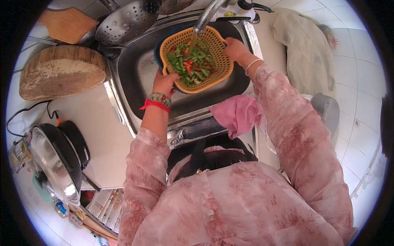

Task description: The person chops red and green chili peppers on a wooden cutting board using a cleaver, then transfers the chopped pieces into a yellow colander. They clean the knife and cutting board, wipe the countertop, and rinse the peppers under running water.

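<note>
A yellow plastic colander basket (222, 58) is held over the sink (135, 73), with chopped green and red vegetables (194, 63) inside it. Water runs onto them from the metal faucet (207, 17). My left hand (164, 82) grips the basket's near-left rim, its thumb over the edge. At the far-right corner my right hand (236, 49) grips the rim. Beneath the basket, partly hidden by it, shows the edge of a dark blue basin (158, 52). Whether my left fingers also hold this basin is hidden.
A pink cloth (237, 115) hangs over the sink's front edge. Left of the sink are a thick wooden chopping board (63, 72), a perforated metal strainer (126, 23) and a lidded pan (55, 163) on a black cooker. A pale cloth or plastic cover (304, 52) lies at the right.
</note>
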The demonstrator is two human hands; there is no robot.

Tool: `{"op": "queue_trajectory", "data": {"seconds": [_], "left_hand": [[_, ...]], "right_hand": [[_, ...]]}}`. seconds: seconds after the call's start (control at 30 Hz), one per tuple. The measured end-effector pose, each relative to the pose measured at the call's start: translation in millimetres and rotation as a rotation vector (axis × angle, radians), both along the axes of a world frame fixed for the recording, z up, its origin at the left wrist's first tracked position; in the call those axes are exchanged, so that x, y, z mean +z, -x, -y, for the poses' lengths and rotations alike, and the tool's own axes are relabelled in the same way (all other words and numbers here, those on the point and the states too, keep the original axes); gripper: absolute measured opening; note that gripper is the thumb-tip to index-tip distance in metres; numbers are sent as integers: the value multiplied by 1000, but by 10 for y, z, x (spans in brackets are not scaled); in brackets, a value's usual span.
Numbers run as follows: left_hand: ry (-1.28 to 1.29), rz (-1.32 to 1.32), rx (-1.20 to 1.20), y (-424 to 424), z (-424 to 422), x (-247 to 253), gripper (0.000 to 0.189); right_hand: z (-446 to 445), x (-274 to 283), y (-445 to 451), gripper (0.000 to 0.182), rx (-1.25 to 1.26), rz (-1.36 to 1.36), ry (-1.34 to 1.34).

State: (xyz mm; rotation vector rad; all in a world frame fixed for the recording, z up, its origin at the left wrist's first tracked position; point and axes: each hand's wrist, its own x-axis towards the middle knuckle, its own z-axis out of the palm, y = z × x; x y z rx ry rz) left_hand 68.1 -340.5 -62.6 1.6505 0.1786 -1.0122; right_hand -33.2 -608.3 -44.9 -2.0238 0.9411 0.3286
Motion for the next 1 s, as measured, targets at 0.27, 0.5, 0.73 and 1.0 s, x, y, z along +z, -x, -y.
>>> {"op": "queue_trajectory", "data": {"seconds": [0.27, 0.5, 0.73, 1.0], "left_hand": [[-173, 18, -243, 50, -80, 63, 28], [-115, -78, -215, -115, -280, 146, 36], [88, -76, -43, -13, -187, 37, 37], [-18, 1, -67, 236, -52, -69, 29]], "right_hand": [[-190, 63, 88, 37, 33, 68, 30], [-367, 8, 18, 33, 191, -54, 288], [-344, 7, 4, 35, 70, -54, 296], [-245, 230, 105, 35, 71, -92, 317]]}}
